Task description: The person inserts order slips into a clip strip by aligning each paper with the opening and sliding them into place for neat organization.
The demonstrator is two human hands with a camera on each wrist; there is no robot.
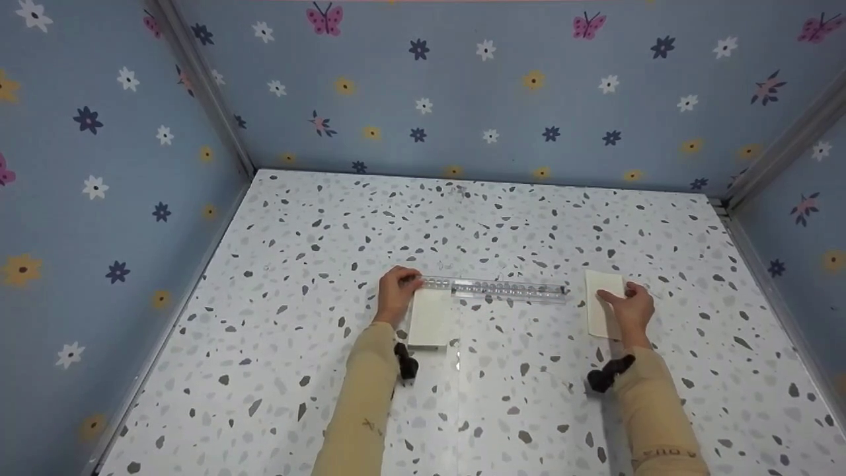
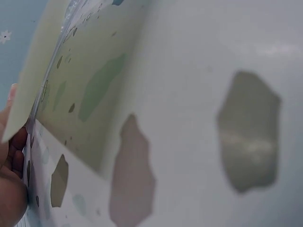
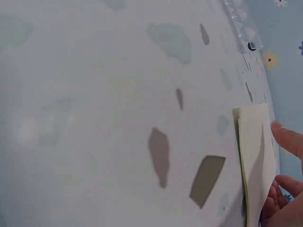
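Observation:
A clear plastic ruler with rows of round holes (image 1: pixel 509 289) lies crosswise on the table. At its left end my left hand (image 1: pixel 396 294) pinches it between thumb and fingers. Just below that end is a cream rectangular paper piece (image 1: pixel 429 320), its near edge raised a little; the left wrist view shows this paper (image 2: pixel 35 66) tilted beside the fingers. Off to the right, a second cream paper piece (image 1: pixel 603 314) looks folded or layered in the right wrist view. My right hand (image 1: pixel 634 309) rests at its right edge, thumb extended over it and fingers spread apart.
The white speckled tabletop (image 1: pixel 317 396) spreads around both hands. Blue flowered panels (image 1: pixel 456 92) stand behind and at both sides, joined by grey metal posts (image 1: pixel 205 86). Dark wrist cameras (image 1: pixel 406 363) sit on the sleeves. A thin seam runs down the table's middle.

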